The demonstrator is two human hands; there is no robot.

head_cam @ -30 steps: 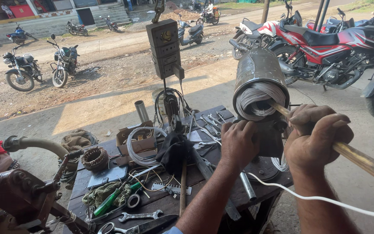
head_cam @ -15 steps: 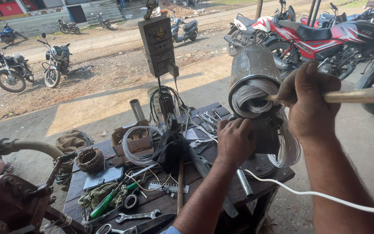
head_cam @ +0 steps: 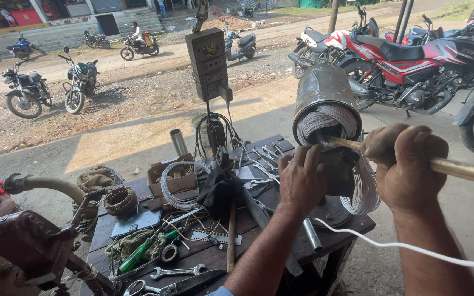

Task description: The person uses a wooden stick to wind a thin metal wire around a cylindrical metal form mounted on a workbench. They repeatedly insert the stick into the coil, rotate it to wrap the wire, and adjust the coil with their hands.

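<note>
Wooden rod (head_cam: pixel 462 169) in right hand's (head_cam: pixel 407 167) closed grip; left hand (head_cam: pixel 302 178) seemingly pressed, fingers loose, against motor housing (head_cam: pixel 325 93).

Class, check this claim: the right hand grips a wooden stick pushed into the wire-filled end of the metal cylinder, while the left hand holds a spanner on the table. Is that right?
Not quite. The left hand holds no spanner; it rests against the metal cylinder, just below its wire-filled end, as the head view shows. The right hand does grip the wooden stick.

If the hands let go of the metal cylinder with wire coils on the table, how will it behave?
The metal cylinder looks heavy: thick steel packed with wire coils. It stands tilted on the table, so it would probably tip. Being round, it might roll. The hanging coils seem springy, not stiff.
</note>
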